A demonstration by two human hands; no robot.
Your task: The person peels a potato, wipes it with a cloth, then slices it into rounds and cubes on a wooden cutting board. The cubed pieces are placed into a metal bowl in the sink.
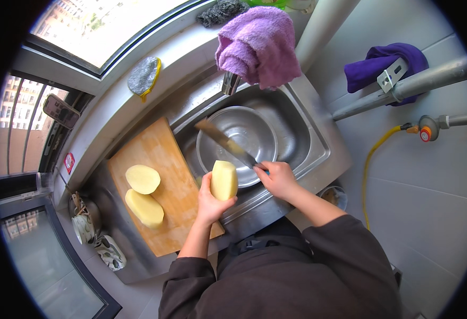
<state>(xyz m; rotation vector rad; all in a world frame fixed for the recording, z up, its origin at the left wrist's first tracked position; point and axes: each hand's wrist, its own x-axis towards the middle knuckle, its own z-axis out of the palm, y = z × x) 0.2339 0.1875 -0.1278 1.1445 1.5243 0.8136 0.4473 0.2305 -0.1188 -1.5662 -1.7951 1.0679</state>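
Observation:
My left hand [210,205] grips a peeled potato [224,181] that has flat cut faces, held up near the sink's front edge. In my right hand [278,180] is the handle of a knife [231,146]; its blade looks blurred and points up and left over a round metal basin [253,137]. The blade is apart from the potato. Left of my hands, on a wooden cutting board [177,199], lie two more pale potato pieces, an upper one [142,179] with a broad flat face and a lower one [145,209] touching it.
The basin stands in a steel sink [297,139]. A purple towel [259,48] hangs over the faucet [230,83]. On the windowsill lie a grey scrubbing pad [144,77] and a phone [61,111]. Stacked dishes [83,228] stand at far left. A yellow hose [371,159] runs along the right wall.

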